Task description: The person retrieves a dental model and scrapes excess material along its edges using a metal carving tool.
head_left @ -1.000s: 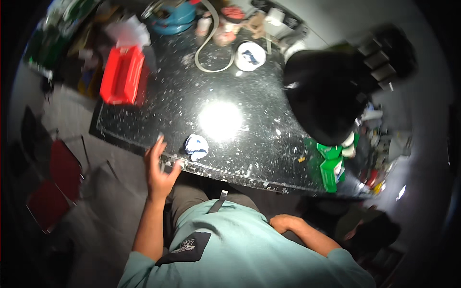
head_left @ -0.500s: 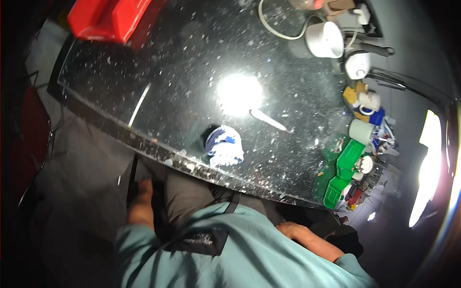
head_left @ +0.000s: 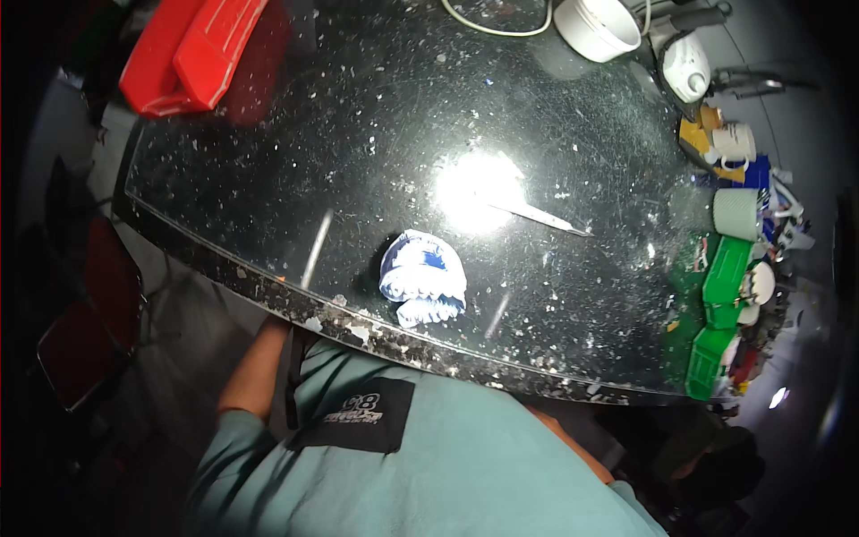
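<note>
A dental cast (head_left: 422, 273), white with dark blue patches and rows of teeth, sits on the black worktop (head_left: 358, 134) close to its front edge. Beyond it to the right lies a slim, pale pointed tool (head_left: 546, 217), partly lost in the lamp's glare. Neither of my hands shows. My left forearm (head_left: 255, 371) runs up to the table's front edge at the left, where the hand is hidden below it. Only a strip of my right forearm (head_left: 573, 443) appears, between my shirt and the table. Nothing on the worktop is being touched.
Red bins (head_left: 192, 63) stand at the far left. Along the right side are a white pot (head_left: 597, 27) with a cable, a mug (head_left: 734, 143), a ribbed pale cup (head_left: 735, 212) and green bins (head_left: 727, 277). A red chair (head_left: 89, 313) stands left of the table.
The view has shifted, and my body is closer to the table. Both hands, seen earlier below the front edge, have gone out of sight. The cast and the pointed tool stay lying on the worktop.
</note>
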`<state>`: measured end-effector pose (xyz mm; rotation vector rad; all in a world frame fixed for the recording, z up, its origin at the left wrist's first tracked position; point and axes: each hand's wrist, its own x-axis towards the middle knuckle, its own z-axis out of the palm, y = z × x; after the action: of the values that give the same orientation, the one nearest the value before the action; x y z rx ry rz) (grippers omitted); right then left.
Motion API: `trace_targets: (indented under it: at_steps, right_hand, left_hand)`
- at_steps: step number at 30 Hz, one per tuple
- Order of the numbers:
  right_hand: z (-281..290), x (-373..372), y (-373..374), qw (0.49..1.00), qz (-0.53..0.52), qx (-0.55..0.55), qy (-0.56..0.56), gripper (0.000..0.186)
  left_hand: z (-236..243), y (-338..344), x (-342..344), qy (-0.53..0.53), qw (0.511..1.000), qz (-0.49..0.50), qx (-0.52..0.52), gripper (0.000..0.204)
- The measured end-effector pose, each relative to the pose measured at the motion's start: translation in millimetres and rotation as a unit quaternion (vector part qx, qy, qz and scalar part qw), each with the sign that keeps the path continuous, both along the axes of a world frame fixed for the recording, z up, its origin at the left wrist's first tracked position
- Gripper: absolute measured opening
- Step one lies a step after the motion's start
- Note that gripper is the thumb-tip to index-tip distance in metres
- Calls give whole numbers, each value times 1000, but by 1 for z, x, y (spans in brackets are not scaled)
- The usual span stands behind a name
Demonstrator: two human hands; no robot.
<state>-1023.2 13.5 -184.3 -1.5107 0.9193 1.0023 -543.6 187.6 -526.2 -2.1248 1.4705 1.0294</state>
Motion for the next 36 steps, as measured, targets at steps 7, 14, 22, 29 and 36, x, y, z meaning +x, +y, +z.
trace_targets:
  at_steps: [7, 14, 22, 29, 36]
  right_hand:
    - [-120, -32, 76, 999, 14, -27, -22, 45]
    - [-36, 23, 47, 976, 125, -168, -54, 35]
    - [97, 122, -81, 721, -103, -507, -461, 23]
    - [63, 145, -181, 709, 78, -551, -433, 25]
    - [44, 155, -207, 730, -10, -481, -485, 18]
  left_hand:
    - [251, -63, -31, 109, 983, -147, -33, 33]
    - [440, -124, -62, 248, 803, -197, -506, 35]
    - [414, -185, -76, 55, 755, -279, -591, 42]
    - [424, -207, -90, 205, 723, -104, -652, 25]
    - [445, -309, -44, 607, 602, 90, -512, 24]
